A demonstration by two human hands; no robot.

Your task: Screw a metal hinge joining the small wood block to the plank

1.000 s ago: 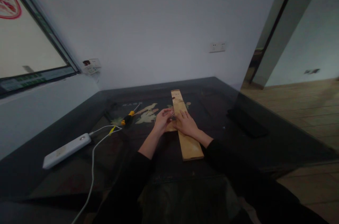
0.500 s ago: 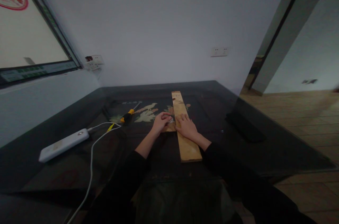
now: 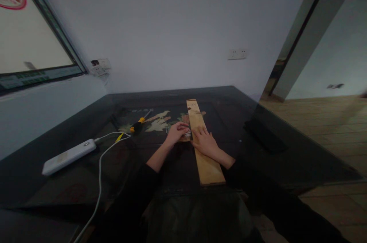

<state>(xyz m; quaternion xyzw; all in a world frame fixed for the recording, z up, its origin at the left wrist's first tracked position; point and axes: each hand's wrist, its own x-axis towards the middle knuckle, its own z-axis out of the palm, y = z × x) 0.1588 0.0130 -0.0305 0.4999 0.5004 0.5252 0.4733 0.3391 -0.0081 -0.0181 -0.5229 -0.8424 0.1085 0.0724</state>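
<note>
A long wooden plank (image 3: 210,170) lies lengthwise on the dark table, its near end angled slightly right. My right hand (image 3: 207,144) rests flat on it, fingers stretched out. To the left, my left hand (image 3: 176,132) has its thumb and fingers bent together at a small shiny metal piece (image 3: 187,133), whose exact kind I cannot make out. Under that piece shows a shorter bit of wood (image 3: 185,139), right against the plank's left edge and partly covered by my left hand.
A yellow and black screwdriver (image 3: 137,124) lies left of my hands. Farther left is a white power strip (image 3: 69,157) with a white cable (image 3: 99,174) trailing to the front edge. A dark flat object (image 3: 265,136) lies on the right of the table (image 3: 309,162).
The plank has slid toward me, its near end also swinging right. My right hand has shifted slightly the same way. More of the metal piece shows beside my left fingers.
</note>
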